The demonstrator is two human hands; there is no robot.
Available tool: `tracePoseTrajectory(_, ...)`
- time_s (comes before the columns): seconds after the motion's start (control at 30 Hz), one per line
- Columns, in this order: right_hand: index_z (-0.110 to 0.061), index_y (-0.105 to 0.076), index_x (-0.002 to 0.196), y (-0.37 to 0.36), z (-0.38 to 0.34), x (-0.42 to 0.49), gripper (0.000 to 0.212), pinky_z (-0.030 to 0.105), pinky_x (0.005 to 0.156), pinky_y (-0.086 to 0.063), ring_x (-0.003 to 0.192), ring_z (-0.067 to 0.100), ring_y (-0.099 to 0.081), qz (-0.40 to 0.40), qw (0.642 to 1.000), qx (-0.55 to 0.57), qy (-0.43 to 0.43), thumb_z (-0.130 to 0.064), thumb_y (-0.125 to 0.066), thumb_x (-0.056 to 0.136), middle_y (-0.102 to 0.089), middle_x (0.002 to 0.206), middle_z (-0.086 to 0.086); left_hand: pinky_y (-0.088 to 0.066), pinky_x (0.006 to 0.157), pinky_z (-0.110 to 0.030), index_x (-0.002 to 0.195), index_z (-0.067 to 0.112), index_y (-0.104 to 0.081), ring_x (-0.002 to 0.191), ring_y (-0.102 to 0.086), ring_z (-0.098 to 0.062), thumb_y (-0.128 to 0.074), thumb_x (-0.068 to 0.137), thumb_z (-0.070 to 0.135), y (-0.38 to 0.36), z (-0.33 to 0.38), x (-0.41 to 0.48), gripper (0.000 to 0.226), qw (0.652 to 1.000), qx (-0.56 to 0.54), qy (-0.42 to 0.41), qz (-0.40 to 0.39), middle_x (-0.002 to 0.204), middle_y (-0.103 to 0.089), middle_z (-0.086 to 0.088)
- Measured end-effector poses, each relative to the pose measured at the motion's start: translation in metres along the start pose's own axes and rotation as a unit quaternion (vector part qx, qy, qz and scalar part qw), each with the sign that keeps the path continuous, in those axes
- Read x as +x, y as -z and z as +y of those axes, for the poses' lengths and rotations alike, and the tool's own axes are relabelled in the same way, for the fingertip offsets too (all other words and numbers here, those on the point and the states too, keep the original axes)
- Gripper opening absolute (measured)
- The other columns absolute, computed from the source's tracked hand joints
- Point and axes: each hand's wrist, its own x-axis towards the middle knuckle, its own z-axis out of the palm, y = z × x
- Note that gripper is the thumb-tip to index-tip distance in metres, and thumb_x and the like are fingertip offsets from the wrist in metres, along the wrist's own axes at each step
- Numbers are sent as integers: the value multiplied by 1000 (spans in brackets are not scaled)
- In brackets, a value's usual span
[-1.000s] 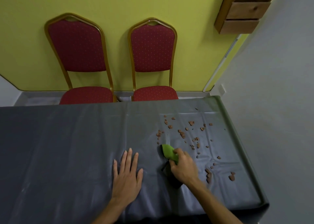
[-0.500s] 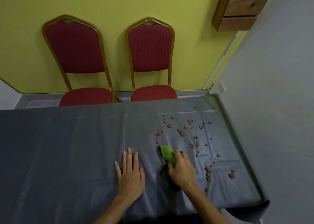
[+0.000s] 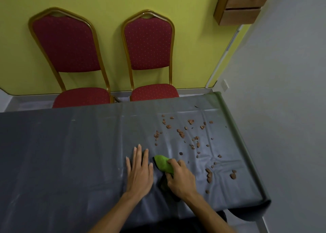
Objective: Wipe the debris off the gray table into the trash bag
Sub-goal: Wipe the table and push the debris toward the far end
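Note:
The gray table point(image 3: 61, 144) is covered with a shiny wrinkled sheet. Several small reddish-brown debris bits point(image 3: 181, 134) lie scattered over its right part, with a few larger ones point(image 3: 209, 174) near the right front. My right hand point(image 3: 180, 178) grips a green cloth point(image 3: 163, 164) with a dark underside and holds it down on the table, left of the debris. My left hand point(image 3: 140, 171) rests flat on the sheet right beside the cloth, fingers straight. No trash bag shows clearly; a dark shape point(image 3: 243, 213) hangs below the table's front right corner.
Two red padded chairs point(image 3: 150, 45) with gold frames stand behind the table against a yellow-green wall. A wooden drawer unit point(image 3: 241, 5) hangs at the top right. A gray wall runs close along the table's right edge point(image 3: 241, 141).
Both hands have drawn slightly back toward me, the right hand pulling the green cloth with it. The left hand now lies closer to the cloth. The debris looks unmoved.

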Motion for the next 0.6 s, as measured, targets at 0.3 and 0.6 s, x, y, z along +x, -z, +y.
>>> tracePoseTrajectory(0.3, -27, -55, 124, 61, 20, 55, 35, 36, 69, -49, 88, 22, -57, 82, 996, 10, 42, -36, -59, 90, -53, 105, 0, 4, 121, -53, 157, 16, -7, 150, 20, -22, -20, 103, 35, -5, -2, -1, 58, 998, 45, -8, -32, 164, 14, -5)
tracePoseTrajectory(0.6, -23, -57, 129, 138, 9, 215, 39, 49, 82, -49, 105, 41, -54, 104, 981, -151, 55, -20, -54, 91, -53, 114, 16, 18, 118, -46, 155, 22, 13, 143, 35, -18, -22, 104, 37, 5, -1, 4, 64, 995, 38, 6, -92, 157, 36, 0)
